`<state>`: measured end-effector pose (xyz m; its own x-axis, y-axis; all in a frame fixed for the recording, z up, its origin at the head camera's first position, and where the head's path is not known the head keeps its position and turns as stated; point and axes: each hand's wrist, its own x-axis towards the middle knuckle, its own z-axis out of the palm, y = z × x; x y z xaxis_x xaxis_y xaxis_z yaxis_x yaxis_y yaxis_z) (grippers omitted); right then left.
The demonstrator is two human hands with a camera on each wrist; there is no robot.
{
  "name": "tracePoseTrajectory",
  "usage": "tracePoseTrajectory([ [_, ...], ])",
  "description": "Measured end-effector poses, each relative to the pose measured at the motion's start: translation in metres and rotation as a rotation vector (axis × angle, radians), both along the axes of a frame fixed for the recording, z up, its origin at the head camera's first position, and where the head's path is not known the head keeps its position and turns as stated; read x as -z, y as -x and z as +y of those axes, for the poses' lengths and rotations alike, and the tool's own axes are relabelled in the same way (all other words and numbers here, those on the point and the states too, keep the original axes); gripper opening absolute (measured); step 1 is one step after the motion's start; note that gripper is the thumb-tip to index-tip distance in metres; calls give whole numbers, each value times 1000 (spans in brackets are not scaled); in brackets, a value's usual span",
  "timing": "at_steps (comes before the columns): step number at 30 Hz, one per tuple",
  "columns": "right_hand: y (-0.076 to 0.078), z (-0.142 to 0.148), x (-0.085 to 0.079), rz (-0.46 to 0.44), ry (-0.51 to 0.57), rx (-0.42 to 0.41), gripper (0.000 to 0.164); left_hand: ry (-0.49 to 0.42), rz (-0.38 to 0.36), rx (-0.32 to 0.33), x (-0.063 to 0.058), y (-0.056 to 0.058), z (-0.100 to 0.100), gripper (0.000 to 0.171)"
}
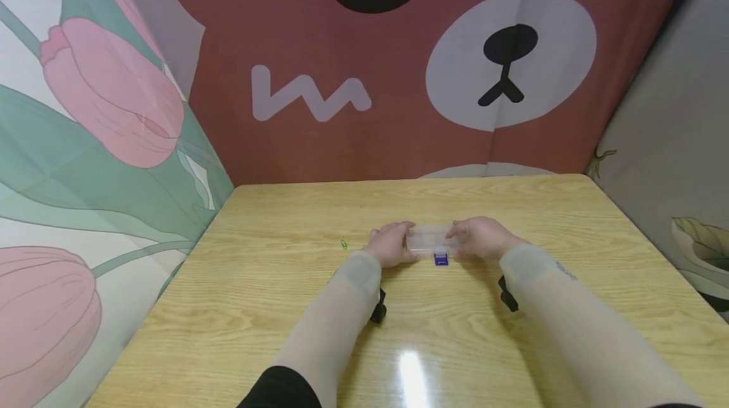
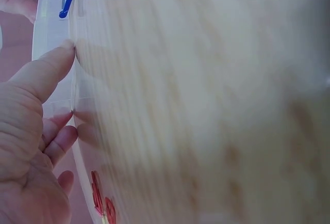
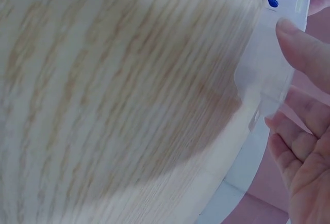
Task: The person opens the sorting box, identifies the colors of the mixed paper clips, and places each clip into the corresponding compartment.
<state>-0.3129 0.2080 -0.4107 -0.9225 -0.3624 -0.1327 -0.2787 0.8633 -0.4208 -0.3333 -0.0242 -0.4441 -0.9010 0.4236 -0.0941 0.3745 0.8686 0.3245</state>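
Note:
A clear plastic box (image 1: pixel 424 241) with a blue latch (image 1: pixel 441 260) lies on the table between both hands. My left hand (image 1: pixel 390 245) grips its left end. In the left wrist view the thumb lies along the near side of the box (image 2: pixel 51 38), and the other fingers curl at its end. At the opposite end my right hand (image 1: pixel 481 237) holds the box, thumb on the near side and fingers behind, as the right wrist view shows on the box (image 3: pixel 265 53). Whether anything is inside cannot be made out.
A small green looped piece, like a paper clip (image 1: pixel 343 243), lies left of the left hand. Red looped pieces (image 2: pixel 97 193) show beyond that hand in the left wrist view. The wooden table (image 1: pixel 273 307) meets a printed cloth (image 1: pixel 342 148) at its back edge.

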Motion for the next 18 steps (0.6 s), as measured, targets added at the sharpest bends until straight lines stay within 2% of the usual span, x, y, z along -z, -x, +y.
tracePoseTrajectory([
  [8, 1, 1, -6, -2, -36, -32, 38, -25, -8, -9, 0, -2, -1, 82],
  [18, 5, 4, -12, -40, 13, -82, 35, -30, -1, -23, 2, -2, -1, 87],
])
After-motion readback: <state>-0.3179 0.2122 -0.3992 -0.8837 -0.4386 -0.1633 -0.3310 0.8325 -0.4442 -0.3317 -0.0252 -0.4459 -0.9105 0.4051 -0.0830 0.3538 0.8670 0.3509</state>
